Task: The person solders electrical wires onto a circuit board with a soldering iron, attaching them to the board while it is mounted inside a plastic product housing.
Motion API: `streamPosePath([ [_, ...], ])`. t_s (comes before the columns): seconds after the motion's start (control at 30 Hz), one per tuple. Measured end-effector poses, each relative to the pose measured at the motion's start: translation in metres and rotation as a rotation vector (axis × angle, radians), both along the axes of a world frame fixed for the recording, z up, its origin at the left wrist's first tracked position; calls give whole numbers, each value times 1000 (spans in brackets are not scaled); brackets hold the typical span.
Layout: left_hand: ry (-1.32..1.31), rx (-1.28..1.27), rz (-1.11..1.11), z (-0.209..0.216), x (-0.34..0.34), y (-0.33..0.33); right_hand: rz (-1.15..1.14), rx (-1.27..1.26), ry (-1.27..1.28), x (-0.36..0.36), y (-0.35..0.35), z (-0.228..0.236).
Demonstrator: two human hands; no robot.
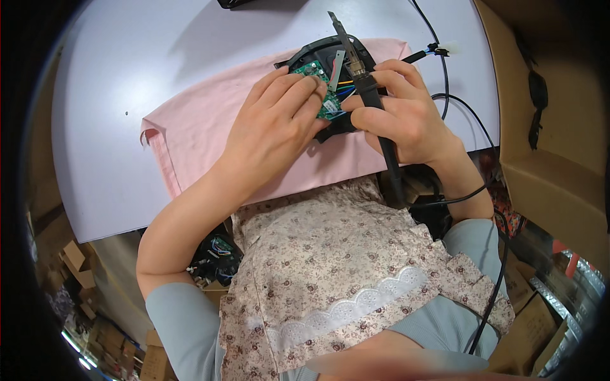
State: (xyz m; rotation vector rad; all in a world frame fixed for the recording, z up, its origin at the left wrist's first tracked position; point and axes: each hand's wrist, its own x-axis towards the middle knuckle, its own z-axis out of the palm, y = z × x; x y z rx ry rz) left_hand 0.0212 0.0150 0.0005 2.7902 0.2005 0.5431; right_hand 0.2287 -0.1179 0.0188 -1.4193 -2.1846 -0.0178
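"Starting at the left edge of the table (pixel 114 95), what is met?"

"Bare white surface, then a pink cloth (pixel 203 120), spread along the near edge, presumably so that casings are not scratched."

"And on it?"

"The left hand (pixel 276 130) is laid over a green circuit board (pixel 330 105), its fingers bent and slightly parted. The board is apparently being steadied; whether it is also pinched cannot be told. It is set in a black housing (pixel 318 49), on the cloth, between the table's middle and its right edge."

"What is seen farther right?"

"Coloured wires (pixel 345 87) are seen by the board. A soldering-iron-like tool (pixel 366 86) is clasped in the right hand (pixel 406 120), its narrow end aimed at the far edge, away from the board, perhaps so that fingertips are freed near the wires. By the right edge lies a cable connector (pixel 437 49); beyond that edge, a cardboard box (pixel 553 171)."

"Can any brand or label be read?"

"None can be made out. A pale patch on the board is too small to be identified."
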Motion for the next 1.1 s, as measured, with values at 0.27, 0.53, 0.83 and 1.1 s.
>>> streamPosePath([
  [0.27, 8, -22, 32, -1, 0, -7, -44, 22, -12, -9, -20, -8],
  [0.53, 76, 23, -24, 11, -2, -8, -63, 40, -10, -8, -25, -12],
  [0.83, 197, -75, -83, 17, -11, 2, -63, 19, 18, -5, -30, -18],
  [1.1, 185, -59, -127, 20, -11, 7, -57, 9, 20, -4, -31, -21],
])
